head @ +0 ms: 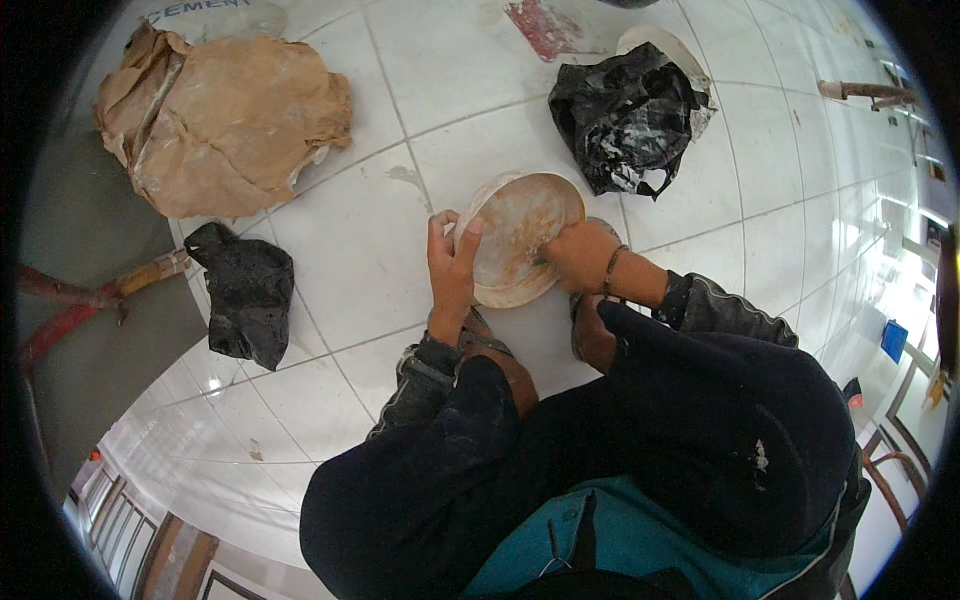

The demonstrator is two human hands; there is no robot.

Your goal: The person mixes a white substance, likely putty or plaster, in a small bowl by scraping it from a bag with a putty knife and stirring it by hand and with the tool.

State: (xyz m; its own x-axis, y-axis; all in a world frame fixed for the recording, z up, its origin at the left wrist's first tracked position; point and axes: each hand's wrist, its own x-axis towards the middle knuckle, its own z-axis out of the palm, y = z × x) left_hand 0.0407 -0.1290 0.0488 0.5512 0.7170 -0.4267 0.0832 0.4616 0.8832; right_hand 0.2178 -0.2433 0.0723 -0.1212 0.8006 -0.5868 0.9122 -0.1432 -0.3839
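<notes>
A round, shallow basin point(510, 225), pale with rusty-brown stains inside, is tilted with its inner face towards me, just in front of my feet. My left hand point(451, 259) grips its left rim, the thumb over the edge and the fingers outside. Inside the basin's right part is my right hand point(589, 255), its fingers curled down against the stained surface. Those fingertips are hidden and slightly blurred, so whether they hold anything does not show.
White floor tiles point(352, 292) surround me. A crumpled black plastic bag point(630, 120) with white smears lies ahead, partly over a pale round object point(664, 43). Leftward are a brown paper sack point(247, 127), another black bag point(251, 296) and a red-and-yellow metal pipe point(112, 296).
</notes>
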